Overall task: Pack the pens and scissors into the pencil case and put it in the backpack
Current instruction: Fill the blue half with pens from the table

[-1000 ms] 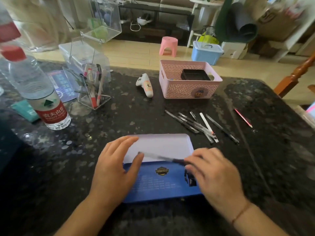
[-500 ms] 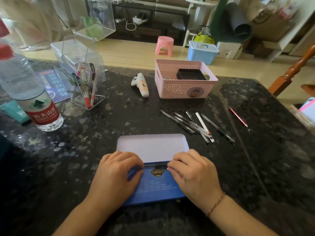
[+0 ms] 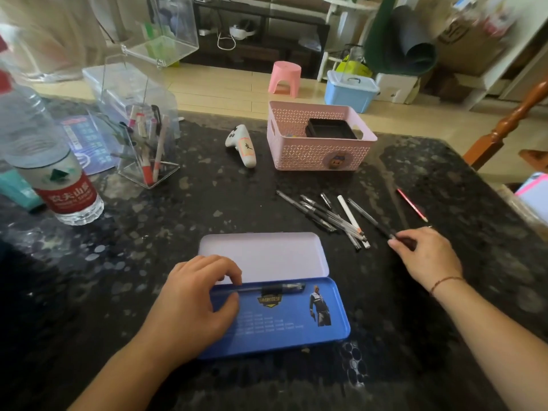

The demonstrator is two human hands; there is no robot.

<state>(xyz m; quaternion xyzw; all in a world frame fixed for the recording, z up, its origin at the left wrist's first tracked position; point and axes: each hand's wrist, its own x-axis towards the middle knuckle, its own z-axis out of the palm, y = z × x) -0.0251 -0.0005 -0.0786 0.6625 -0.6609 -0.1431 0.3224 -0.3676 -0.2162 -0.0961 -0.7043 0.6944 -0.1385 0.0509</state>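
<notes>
I sit at a dark speckled stone bench (image 3: pixel 207 209). Behind it the floor (image 3: pixel 231 87) is light wood and shines in daylight. On the floor stand a pink stool (image 3: pixel 285 78) and a blue storage box (image 3: pixel 351 90) with a clear lid. A low dark cabinet (image 3: pixel 267 34) runs along the far wall. A wooden chair post (image 3: pixel 513 120) is at my right.

A dark speckled stone bench (image 3: pixel 207 221) carries an open blue tin pencil case (image 3: pixel 281 321), a loose heap of black pens (image 3: pixel 326 215), a red pencil (image 3: pixel 412 204), a pink perforated plastic basket (image 3: pixel 318 151), a white game controller (image 3: pixel 241 145), a clear acrylic pen holder (image 3: pixel 148 161) and a red-labelled clear plastic water bottle (image 3: pixel 56 176).
</notes>
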